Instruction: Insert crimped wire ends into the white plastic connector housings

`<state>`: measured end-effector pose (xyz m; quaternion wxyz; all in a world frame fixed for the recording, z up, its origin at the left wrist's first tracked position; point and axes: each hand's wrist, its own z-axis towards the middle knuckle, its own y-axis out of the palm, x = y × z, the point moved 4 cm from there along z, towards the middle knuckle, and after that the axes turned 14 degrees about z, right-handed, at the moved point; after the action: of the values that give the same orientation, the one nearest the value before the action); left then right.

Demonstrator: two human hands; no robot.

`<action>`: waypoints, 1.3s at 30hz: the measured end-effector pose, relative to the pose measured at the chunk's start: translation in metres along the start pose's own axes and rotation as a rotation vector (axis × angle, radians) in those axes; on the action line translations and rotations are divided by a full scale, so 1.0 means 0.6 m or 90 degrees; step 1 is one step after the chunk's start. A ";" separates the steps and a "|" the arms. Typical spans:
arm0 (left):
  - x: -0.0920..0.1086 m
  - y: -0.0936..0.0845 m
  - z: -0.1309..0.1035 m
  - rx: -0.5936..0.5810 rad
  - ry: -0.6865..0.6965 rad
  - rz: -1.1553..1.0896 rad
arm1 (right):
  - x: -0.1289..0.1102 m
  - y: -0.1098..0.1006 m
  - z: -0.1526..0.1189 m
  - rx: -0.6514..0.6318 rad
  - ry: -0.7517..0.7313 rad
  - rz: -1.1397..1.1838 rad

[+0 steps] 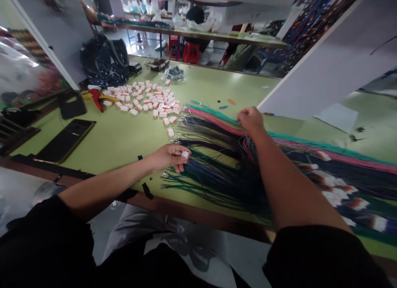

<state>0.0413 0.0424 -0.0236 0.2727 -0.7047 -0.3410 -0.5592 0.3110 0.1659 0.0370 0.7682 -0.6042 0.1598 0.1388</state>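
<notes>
My left hand point(173, 155) pinches a small white connector housing point(185, 154) between thumb and fingers, above the wires' metal-tipped ends. Farther right, my right hand point(250, 119) has its fingers closed on a green wire point(231, 119) at the far side of the spread bundle. Pink wires point(211, 119), black wires point(207, 133) and dark blue wires point(201, 168) lie nearer to me in bands. Many loose white-and-orange connector housings point(159, 102) are heaped at the back left. Beneath my right forearm, the bundle's middle is partly hidden.
A phone point(66, 141) and red-and-yellow pliers point(97, 98) lie on the green table point(124, 133) at left. A dark patterned bag point(105, 60) stands behind them. Wires with housings fitted point(338, 188) stretch off right. A slanted white panel point(322, 56) rises at the back right.
</notes>
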 end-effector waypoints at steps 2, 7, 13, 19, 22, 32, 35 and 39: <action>0.000 0.000 0.001 0.004 0.002 -0.012 | -0.015 -0.005 -0.014 -0.018 -0.018 0.075; -0.002 -0.003 0.005 0.003 0.003 -0.020 | -0.069 -0.018 -0.063 -0.120 -0.100 -0.058; -0.003 -0.004 0.005 0.006 -0.003 -0.015 | -0.079 -0.045 -0.109 -0.048 -0.095 0.023; 0.000 -0.004 0.002 0.007 -0.006 -0.014 | -0.144 0.011 -0.174 -0.208 -0.283 0.299; 0.000 -0.004 0.002 0.006 -0.009 -0.011 | -0.162 0.030 -0.190 -0.232 -0.336 0.320; 0.001 -0.002 0.001 0.015 -0.018 -0.025 | -0.182 0.032 -0.212 -0.169 -0.364 0.193; 0.002 -0.002 0.001 0.018 -0.021 -0.020 | -0.184 0.029 -0.215 -0.154 -0.331 0.153; 0.001 -0.001 0.000 0.027 -0.030 -0.017 | -0.189 0.027 -0.220 -0.157 -0.301 0.070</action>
<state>0.0409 0.0432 -0.0228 0.2721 -0.7069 -0.3686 -0.5389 0.1909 0.0390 0.0408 0.6963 -0.6343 -0.0095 0.3359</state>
